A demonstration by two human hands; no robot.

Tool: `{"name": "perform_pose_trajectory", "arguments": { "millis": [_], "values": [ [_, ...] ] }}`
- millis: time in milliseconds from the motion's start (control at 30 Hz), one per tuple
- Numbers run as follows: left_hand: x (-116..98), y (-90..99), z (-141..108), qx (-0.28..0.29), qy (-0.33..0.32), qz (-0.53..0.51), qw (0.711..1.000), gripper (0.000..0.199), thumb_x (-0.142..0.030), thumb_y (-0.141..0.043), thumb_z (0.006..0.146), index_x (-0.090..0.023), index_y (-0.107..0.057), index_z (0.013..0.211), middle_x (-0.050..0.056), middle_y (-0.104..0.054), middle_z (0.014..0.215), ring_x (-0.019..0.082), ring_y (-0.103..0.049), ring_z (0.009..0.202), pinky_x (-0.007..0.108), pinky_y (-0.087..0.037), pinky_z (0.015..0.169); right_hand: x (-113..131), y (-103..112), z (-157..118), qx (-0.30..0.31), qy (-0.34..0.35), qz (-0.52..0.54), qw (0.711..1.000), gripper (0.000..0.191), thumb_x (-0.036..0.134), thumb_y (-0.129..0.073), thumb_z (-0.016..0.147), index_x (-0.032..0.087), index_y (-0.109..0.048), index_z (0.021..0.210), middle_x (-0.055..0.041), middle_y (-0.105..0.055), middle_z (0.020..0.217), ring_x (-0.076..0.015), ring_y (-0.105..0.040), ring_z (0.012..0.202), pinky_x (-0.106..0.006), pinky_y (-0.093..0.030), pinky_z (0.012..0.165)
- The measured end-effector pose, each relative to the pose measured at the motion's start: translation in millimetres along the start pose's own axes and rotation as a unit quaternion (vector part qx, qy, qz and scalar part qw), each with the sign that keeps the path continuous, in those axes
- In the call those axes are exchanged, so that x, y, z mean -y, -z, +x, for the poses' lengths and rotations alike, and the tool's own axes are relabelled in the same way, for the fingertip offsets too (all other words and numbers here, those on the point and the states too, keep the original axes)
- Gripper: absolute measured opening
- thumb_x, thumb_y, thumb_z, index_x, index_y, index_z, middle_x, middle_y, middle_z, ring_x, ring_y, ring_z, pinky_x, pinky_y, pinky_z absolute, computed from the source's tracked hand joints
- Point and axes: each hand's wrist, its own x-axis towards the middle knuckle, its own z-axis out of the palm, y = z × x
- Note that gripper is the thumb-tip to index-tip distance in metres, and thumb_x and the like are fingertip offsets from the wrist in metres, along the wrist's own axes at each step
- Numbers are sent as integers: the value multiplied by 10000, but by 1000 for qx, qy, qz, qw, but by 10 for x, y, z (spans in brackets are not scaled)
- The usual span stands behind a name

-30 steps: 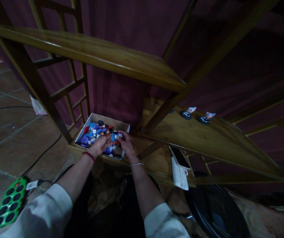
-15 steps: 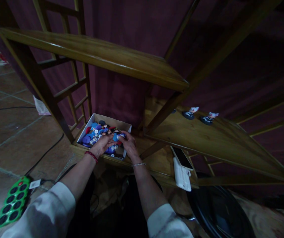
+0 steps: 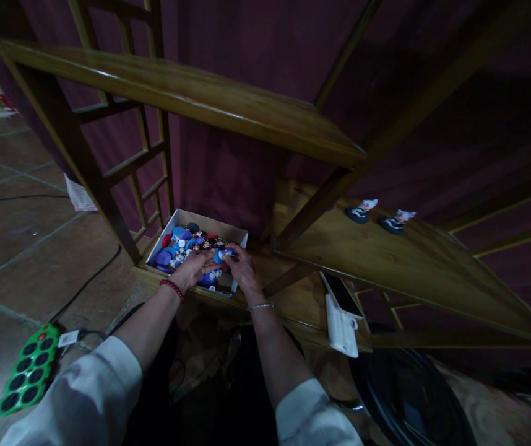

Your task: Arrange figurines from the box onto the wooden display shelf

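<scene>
A white cardboard box (image 3: 242, 239) sits on the low wooden shelf, filled with several small figurines (image 3: 172, 248) on blue, purple, red and dark round bases. Both hands reach in over its right half. My right hand (image 3: 241, 266) has its fingers closed on a blue-and-white figurine (image 3: 226, 253). Against the left side of that same figurine, my left hand (image 3: 197, 266) has its fingers bent; they seem to touch it, but its fingertips are partly hidden among the pieces.
On the wooden shelf (image 3: 386, 266) to the right stand two figurines (image 3: 361, 211) with dark bases. A phone (image 3: 341, 295) and a white case (image 3: 341, 328) lie lower down. A green power strip (image 3: 30, 370) rests on the floor. A wooden beam (image 3: 191, 102) crosses above the box.
The view has shifted slightly. Both hands stay together over the box, with the blue-and-white figurine still between them.
</scene>
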Motion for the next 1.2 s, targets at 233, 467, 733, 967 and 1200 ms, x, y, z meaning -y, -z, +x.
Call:
{"name": "perform_pose_trajectory", "arguments": {
  "millis": [233, 467, 733, 967, 1200],
  "values": [
    [42, 10, 37, -4, -11, 15, 1000, 80, -101, -620, 692, -110, -561, 639, 37, -599, 586, 137, -609, 609, 329, -531, 692, 23, 0, -16, 24, 41, -35, 998, 241, 246, -574, 679, 239, -614, 917, 5, -634, 938, -155, -570, 841, -301, -432, 814],
    [53, -2, 41, -11, -17, 59, 998, 70, -56, -561, 708, -125, -572, 708, 40, -616, 603, 150, -618, 611, 306, -537, 630, 63, -15, -31, 49, 79, -49, 994, 199, 193, -536, 695, 234, -609, 876, 4, -626, 887, -151, -559, 824, -288, -428, 797],
    [40, -16, -12, -21, -23, 94, 995, 64, -64, -547, 709, -125, -567, 706, 55, -632, 628, 158, -625, 633, 301, -539, 626, 100, -19, -63, 84, 60, -49, 993, 207, 174, -504, 713, 234, -585, 894, 11, -610, 875, -150, -557, 806, -278, -431, 776],
    [45, -57, -36, -33, -29, 109, 993, 117, -55, -494, 727, -121, -566, 663, 68, -633, 626, 172, -631, 630, 307, -536, 619, 199, -1, -70, 69, 75, -104, 989, 199, 163, -526, 716, 235, -597, 887, -6, -623, 878, -161, -564, 818, -289, -432, 787],
    [14, -94, -84, -48, -26, 119, 991, 138, -33, -476, 711, -124, -572, 670, 54, -633, 618, 159, -624, 626, 281, -530, 623, 185, -8, -68, 86, 107, -129, 982, 223, 132, -526, 724, 220, -599, 915, -26, -622, 926, -161, -562, 867, -293, -429, 816]
  ]
}}
